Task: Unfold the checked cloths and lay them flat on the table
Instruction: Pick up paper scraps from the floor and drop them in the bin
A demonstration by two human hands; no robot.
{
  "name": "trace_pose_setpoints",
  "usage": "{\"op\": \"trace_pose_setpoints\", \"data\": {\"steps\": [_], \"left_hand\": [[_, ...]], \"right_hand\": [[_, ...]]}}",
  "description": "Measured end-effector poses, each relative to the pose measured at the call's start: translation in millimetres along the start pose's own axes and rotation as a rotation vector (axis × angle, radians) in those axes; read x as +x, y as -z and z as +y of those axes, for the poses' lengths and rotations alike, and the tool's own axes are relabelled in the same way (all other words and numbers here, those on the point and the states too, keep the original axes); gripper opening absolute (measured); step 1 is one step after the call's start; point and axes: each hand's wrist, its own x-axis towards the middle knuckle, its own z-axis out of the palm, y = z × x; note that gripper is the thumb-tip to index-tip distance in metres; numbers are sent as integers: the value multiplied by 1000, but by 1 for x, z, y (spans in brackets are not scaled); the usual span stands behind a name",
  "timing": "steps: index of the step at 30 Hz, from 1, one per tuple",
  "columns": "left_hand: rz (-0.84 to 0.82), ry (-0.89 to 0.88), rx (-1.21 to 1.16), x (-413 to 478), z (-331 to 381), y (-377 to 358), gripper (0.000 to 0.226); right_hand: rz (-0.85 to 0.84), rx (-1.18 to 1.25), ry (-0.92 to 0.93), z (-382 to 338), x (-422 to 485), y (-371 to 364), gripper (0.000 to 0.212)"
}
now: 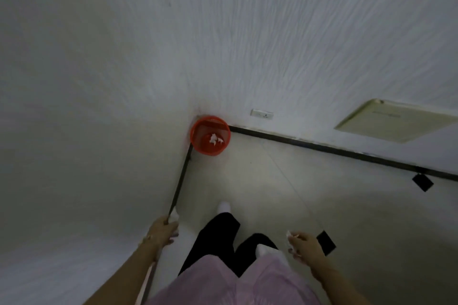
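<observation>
We see no checked cloth here. Our left hand [164, 230] grips crumpled white paper [174, 215]; our right hand [303, 245] pinches a smaller white scrap [290, 235]. Ahead, a round orange mesh bin [210, 135] holding white wads sits in the corner of textured white walls [272, 32].

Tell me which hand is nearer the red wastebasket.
Left. The left hand is below the red wastebasket, slightly leftward by the wall; the right hand is farther, below-right.
</observation>
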Motion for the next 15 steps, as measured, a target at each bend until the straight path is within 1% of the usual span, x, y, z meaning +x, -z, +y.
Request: {"op": "trace_pose_setpoints", "data": {"steps": [1, 3, 4, 5, 6, 8, 10, 11, 12, 14, 15], "left_hand": [[-28, -13, 11, 10, 29, -4, 3], [-29, -89, -5, 47, 84, -14, 24], [-49, -138, -23, 63, 113, -22, 28], [-42, -141, -2, 79, 130, -29, 26], [-68, -151, -31, 95, 145, -36, 22], [-70, -123, -88, 125, 168, -48, 16], [-45, -60, -160, 158, 181, -61, 4], [-42, -15, -199, 173, 184, -67, 4], [-27, 12, -235, 189, 185, -73, 8], [-1, 65, -288, 224, 183, -81, 5], [7, 96, -316, 241, 180, -85, 14]], "right_hand": [[-8, -11, -4, -17, 9, -2, 20], [-28, -37, -12, -56, 28, -8, 19], [-42, -38, -23, -76, 38, -13, 17], [-59, -37, -27, -98, 50, -19, 15], [-76, -33, -26, -120, 63, -28, 13], [-105, -21, -1, -159, 94, -47, 9], [-138, -13, 38, -196, 133, -69, 16], [-157, 6, 48, -212, 149, -80, 19], [-169, 34, 53, -228, 166, -91, 18], [-187, 92, 57, -256, 199, -114, 17], [-203, 110, 55, -267, 215, -124, 18]]}}
